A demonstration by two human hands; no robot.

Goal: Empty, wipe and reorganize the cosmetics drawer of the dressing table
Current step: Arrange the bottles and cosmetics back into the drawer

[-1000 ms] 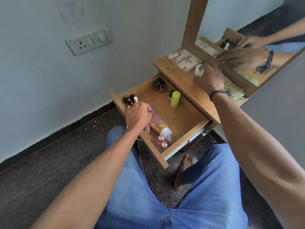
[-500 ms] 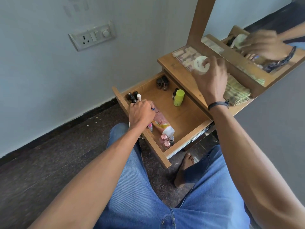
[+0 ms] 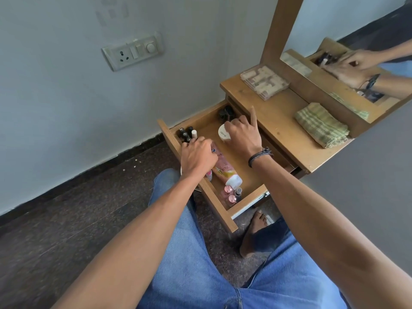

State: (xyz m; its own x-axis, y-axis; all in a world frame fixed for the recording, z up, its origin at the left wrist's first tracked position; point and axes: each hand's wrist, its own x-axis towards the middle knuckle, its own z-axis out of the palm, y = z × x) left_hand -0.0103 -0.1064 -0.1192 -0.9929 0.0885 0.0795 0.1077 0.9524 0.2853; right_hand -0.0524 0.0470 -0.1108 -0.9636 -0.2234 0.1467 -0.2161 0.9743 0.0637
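Pale wall, dark stone floor.
A white switch panel sits on the far wall, black skirting beneath, a wood-framed mirror at far right.

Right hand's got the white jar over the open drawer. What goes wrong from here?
1. The right hand holds the white jar by one side; it may slip into the drawer.
2. Setting it down could knock the dark jars just behind.
3. A jolt to the open drawer may topple the upright pink-capped bottles.
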